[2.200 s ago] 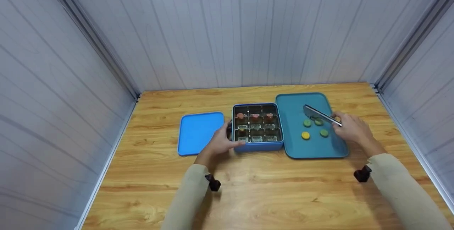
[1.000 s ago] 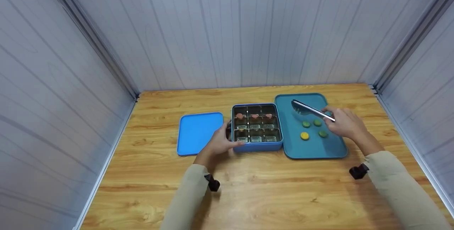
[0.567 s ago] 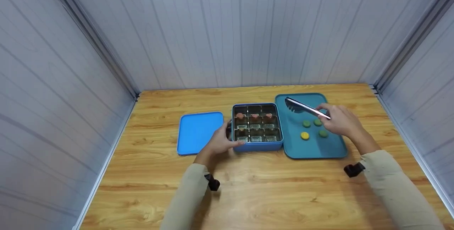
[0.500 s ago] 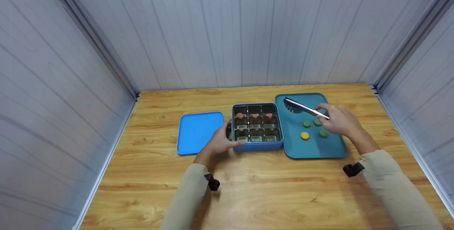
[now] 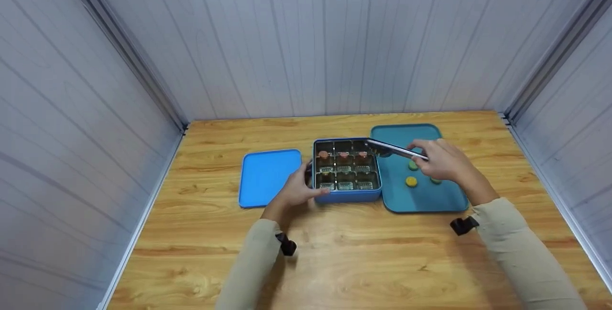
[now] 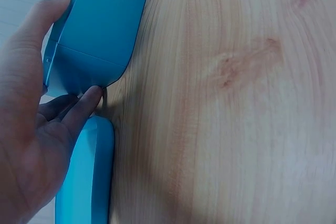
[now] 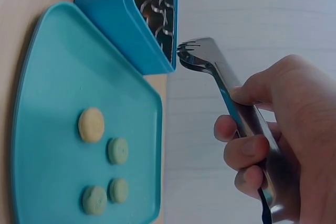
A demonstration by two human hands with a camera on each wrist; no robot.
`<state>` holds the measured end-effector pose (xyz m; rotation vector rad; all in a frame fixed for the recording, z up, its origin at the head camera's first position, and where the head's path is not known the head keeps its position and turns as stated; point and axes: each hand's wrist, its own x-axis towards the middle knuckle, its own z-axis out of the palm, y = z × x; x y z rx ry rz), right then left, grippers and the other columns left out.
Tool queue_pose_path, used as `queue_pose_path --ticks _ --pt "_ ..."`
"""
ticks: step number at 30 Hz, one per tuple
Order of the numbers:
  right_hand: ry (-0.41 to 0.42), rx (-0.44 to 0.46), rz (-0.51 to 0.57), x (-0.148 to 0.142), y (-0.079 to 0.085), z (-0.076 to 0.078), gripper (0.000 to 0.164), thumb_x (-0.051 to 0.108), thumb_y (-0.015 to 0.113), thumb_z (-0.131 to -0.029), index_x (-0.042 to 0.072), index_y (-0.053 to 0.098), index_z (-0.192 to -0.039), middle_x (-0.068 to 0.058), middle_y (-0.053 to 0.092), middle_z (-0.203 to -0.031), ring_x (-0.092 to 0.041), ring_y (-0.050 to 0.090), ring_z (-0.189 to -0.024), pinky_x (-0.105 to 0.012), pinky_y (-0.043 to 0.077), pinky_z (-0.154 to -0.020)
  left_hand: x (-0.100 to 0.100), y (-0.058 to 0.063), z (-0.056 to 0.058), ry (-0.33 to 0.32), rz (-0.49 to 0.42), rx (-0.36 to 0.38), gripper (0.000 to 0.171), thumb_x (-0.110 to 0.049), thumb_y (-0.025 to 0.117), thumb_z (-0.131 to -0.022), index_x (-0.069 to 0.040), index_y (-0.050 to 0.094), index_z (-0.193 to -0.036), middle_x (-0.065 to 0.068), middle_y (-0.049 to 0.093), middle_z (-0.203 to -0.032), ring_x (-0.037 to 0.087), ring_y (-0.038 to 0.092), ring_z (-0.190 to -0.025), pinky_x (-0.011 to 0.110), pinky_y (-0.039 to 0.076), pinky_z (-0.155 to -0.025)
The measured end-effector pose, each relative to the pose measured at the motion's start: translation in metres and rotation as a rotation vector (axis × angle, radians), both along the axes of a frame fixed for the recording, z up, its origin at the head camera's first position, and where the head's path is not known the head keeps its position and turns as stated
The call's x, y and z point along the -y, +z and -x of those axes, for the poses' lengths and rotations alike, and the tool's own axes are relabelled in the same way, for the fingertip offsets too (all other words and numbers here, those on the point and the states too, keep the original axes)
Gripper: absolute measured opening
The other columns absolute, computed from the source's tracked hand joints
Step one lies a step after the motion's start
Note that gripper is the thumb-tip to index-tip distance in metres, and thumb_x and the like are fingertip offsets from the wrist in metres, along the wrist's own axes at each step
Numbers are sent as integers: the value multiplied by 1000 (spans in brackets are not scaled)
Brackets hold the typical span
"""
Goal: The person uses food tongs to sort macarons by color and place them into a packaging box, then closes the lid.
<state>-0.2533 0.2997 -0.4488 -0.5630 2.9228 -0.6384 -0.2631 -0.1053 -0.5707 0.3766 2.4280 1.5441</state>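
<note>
A left hand (image 5: 295, 189) clasps the near-left corner of a blue divided box (image 5: 348, 197); to its right, one yellow disc (image 5: 411, 182) and three green discs (image 7: 118, 151) dot a teal tray (image 5: 425, 202). The right hand (image 5: 442, 160) pinches metal tongs (image 5: 398, 149), over the tray moments ago, now at the box's far-right rim, apparently shifting work boxward; their load is unclear.

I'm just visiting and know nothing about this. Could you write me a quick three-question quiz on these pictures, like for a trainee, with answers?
1. Which tool does the right hand hold?
2. How many round pieces lie on the teal tray in the right wrist view?
3. True or false: the left hand grips the teal tray.

Key:
1. Metal tongs.
2. Four: three green, one yellow.
3. False; it grips the divided blue box.
</note>
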Motion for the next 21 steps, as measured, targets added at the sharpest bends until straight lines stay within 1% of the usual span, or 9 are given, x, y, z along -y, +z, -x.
queue_pose_path --ticks 3,4,6,9,11,15,17,21 --pt "13 -5 6 7 -2 1 33 16 64 -111 4 73 -141 -4 76 -77 -13 47 -50 -29 34 -48 0 0 0 -1 2 -5 108 -23 95 -92 -5 29 -177 21 56 -168 37 59 -151 57 47 -128" --pt "14 -5 5 10 -3 1 33 16 64 -111 5 73 -141 -4 75 -76 -13 47 -50 -29 34 -48 0 -1 1 0 3 -6 108 -23 95 -92 -5 30 -176 21 57 -167 37 61 -148 57 48 -127" --pt "13 -3 1 15 -5 1 33 17 64 -112 6 73 -141 -2 68 -70 -13 46 -51 -30 33 -49 1 -1 0 0 8 -5 108 -23 95 -92 -5 30 -176 20 57 -167 36 63 -145 57 50 -125" --pt "21 5 -6 23 -8 2 34 19 63 -112 8 73 -143 1 58 -65 -13 44 -51 -29 32 -49 1 -1 0 9 21 -5 110 -26 95 -92 -4 28 -177 21 55 -169 37 59 -151 57 47 -128" --pt "29 6 -8 28 -10 2 34 20 63 -113 9 74 -143 3 55 -64 -12 42 -51 -29 30 -50 1 -1 -1 10 19 -1 111 -26 95 -92 -5 27 -177 21 54 -170 37 57 -153 57 46 -130" --pt "42 -8 -13 39 -13 2 33 20 63 -112 10 75 -141 4 54 -61 -12 39 -50 -28 26 -50 1 0 0 8 10 1 112 -25 95 -93 -6 26 -178 20 53 -171 38 58 -152 58 45 -130" --pt "45 -15 -19 44 -14 2 33 21 63 -112 11 76 -141 5 54 -60 -11 38 -50 -28 25 -50 1 0 0 7 7 -1 111 -24 95 -93 -6 26 -178 20 54 -171 38 59 -151 58 45 -130" --pt "52 -32 -36 54 -13 2 33 23 63 -112 12 76 -141 4 54 -59 -12 38 -50 -29 24 -50 1 -1 1 9 11 -10 109 -24 95 -92 -5 30 -177 21 54 -170 37 57 -153 57 44 -131"
